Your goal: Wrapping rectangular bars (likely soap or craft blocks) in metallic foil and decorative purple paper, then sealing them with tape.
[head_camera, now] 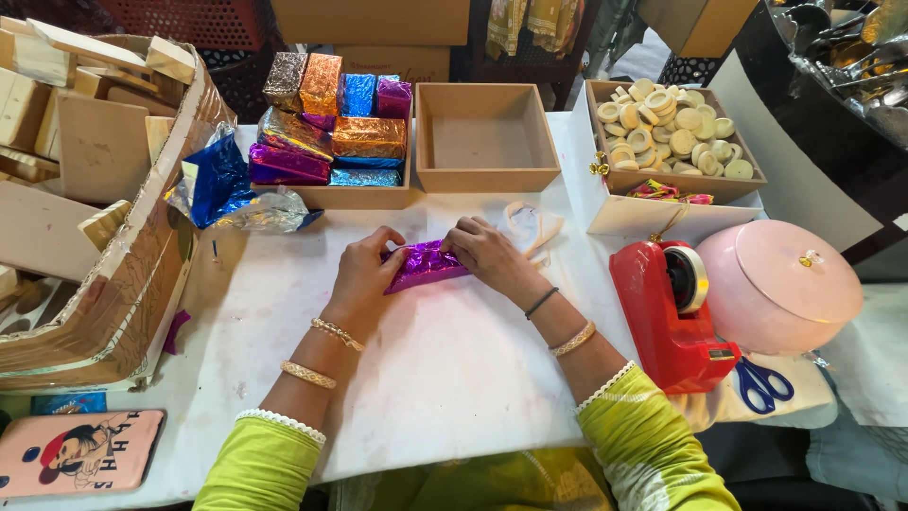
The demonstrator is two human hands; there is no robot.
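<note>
a purple foil block [425, 264] lies on the white bench [445, 369] between two hands, its long axis running left to right with the right end tipped slightly away from the person. the left hand [364, 277] clasps the block's left end, fingers [386, 248] curled over the top edge and pinching the foil. the right hand [485, 251] covers the right end, fingers bent down onto the foil and pressing it against the block. both hands meet the block from the near side, thumbs toward the middle, so neither is nearer than the other; each is already in touch with its own end. behind the block, well apart, a tray [359, 194] holds wrapped blocks in purple, blue and copper foil, with an empty box [485, 175] just beside it. a red tape dispenser [667, 317] stands to the right, near the right forearm, and loose foil sheets [227, 189] lie to the left by a carton of bare wooden pieces [104, 284].
</note>
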